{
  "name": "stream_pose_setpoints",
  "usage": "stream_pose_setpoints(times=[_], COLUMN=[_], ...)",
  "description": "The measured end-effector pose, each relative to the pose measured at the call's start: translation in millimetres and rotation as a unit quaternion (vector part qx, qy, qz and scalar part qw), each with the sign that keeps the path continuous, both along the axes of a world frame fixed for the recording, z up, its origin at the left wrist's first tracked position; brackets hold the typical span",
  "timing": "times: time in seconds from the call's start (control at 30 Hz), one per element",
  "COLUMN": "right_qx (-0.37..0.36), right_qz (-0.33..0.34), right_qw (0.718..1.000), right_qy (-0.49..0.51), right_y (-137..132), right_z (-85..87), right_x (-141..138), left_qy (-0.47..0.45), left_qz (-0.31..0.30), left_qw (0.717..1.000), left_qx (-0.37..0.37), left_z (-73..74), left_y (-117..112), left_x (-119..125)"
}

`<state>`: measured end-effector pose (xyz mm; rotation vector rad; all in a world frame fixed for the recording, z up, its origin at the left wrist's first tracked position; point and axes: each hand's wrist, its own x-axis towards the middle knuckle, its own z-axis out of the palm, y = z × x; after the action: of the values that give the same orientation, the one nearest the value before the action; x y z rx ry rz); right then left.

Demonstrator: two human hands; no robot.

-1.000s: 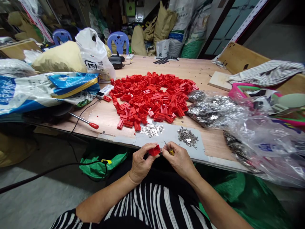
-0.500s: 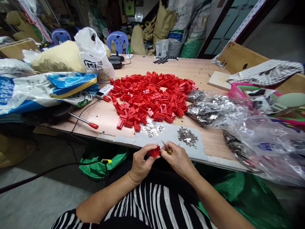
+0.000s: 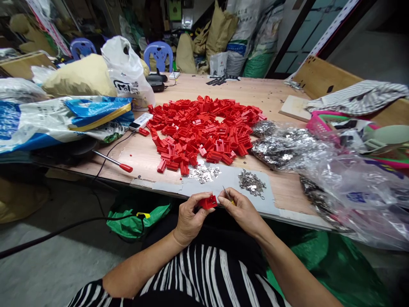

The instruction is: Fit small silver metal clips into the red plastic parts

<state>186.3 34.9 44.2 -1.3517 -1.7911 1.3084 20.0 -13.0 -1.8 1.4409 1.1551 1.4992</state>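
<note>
My left hand [image 3: 192, 215] pinches a red plastic housing [image 3: 209, 202] at the front edge of the table, its hollow side facing up and right. Just to the right, my right hand [image 3: 239, 209] is closed on a thin pointed tool with a yellow handle [image 3: 232, 202]; the metal tip points up and left. A small gap separates the right fingertips from the housing. Beyond my hands, a pile of flat shiny metal pieces [image 3: 204, 173] and a pile of darker metal parts [image 3: 252, 182] lie on a grey sheet [image 3: 228, 172].
A large heap of red housings [image 3: 204, 128] covers the table's middle. Clear bags of metal parts [image 3: 281, 149] lie to the right, near a pink basket [image 3: 319, 123]. A red-tipped metal lever [image 3: 126, 167] juts out at left, below a white and blue sack [image 3: 47, 123].
My right hand has drawn slightly away to the right from the red housing, taking the tool along. The housing has turned, showing more of its open hollow. The left hand has hardly moved.
</note>
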Motion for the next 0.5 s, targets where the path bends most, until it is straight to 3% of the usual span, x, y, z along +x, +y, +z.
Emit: stream_pose_setpoints(times=[0.5], right_qx=[-0.069], right_qz=[0.01], right_qw=[0.994], right_qy=[0.089], right_y=[-2.4], right_z=[-13.0], right_x=[-2.5], left_qy=[0.0], left_qz=[-0.039], left_qw=[0.999], left_qx=[0.002], left_z=[2.4], left_y=[-1.1], left_x=[2.0])
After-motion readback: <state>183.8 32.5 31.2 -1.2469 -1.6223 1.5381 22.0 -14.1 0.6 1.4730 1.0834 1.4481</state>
